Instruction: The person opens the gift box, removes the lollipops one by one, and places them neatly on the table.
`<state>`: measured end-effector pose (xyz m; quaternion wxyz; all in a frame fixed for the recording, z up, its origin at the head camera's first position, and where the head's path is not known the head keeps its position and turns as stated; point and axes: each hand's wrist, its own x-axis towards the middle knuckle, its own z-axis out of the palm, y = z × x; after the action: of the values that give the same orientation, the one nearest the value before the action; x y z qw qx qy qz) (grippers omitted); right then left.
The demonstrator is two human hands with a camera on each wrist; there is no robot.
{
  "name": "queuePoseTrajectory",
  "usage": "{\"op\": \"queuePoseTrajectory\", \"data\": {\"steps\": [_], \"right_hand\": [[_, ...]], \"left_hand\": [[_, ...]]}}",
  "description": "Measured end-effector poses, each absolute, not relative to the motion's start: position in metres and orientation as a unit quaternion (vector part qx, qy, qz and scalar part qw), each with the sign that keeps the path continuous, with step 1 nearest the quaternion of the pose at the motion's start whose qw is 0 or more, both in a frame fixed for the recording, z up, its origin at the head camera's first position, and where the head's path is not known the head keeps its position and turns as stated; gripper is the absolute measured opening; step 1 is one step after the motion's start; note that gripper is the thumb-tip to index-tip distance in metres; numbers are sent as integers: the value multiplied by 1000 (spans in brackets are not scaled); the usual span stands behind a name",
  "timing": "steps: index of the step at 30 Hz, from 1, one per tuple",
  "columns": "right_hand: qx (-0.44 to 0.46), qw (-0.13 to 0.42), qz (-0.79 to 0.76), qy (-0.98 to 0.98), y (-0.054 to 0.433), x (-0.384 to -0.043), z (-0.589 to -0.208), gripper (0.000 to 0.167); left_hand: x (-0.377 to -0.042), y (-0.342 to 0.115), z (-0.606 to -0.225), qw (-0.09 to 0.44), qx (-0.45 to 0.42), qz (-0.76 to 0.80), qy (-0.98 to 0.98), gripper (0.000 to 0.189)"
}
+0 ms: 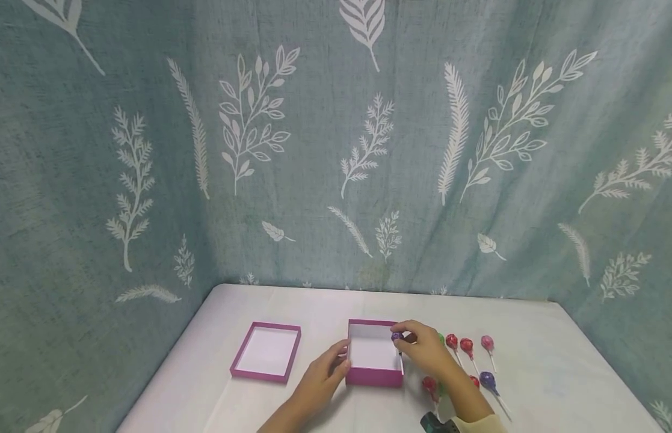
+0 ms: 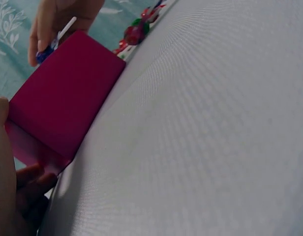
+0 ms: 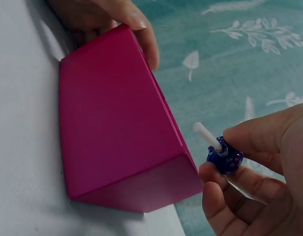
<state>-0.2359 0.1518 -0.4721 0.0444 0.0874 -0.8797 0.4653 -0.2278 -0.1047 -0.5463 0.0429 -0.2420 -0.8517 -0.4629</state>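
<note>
A magenta box (image 1: 375, 378) with a white inside stands uncovered on the table. My left hand (image 1: 320, 377) holds its left side, with fingers at the rim and the wall. Over the box's right edge, my right hand (image 1: 426, 347) pinches a purple-blue lollipop (image 3: 225, 158) by its wrapped head between thumb and fingers. Its white stick (image 3: 207, 135) points away from the palm, towards the box in the right wrist view. Several lollipops lie right of the box, among them a pink one (image 1: 487, 343), a red one (image 1: 467, 346) and a purple one (image 1: 488, 380).
A shallow magenta lid (image 1: 258, 377), white inside up, lies left of the box. White cloth (image 1: 206, 415) covers the table. A green leaf-patterned curtain (image 1: 314, 180) hangs behind and at the sides. The right forearm passes over part of the lollipops and hides some.
</note>
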Motion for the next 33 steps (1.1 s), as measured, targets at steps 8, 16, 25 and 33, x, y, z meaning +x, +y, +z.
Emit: {"op": "queuePoseTrajectory", "data": {"steps": [8,16,25,33], "right_hand": [[84,41,461,-883,167,-232,-481,23],[42,48,446,-893,198,-231,-487,24],[27,56,408,-911,240,-221,-483,27],[-1,8,381,-924,263,-210,-488,29]], "left_hand": [[-227,-106,-549,38,-236,-470,-850,47],[-228,-105,-548,35,-230,-476,-848,48],[-229,-103,-546,28,-230,-481,-845,50],[-228,-103,-544,32,-230,-477,-848,50]]}}
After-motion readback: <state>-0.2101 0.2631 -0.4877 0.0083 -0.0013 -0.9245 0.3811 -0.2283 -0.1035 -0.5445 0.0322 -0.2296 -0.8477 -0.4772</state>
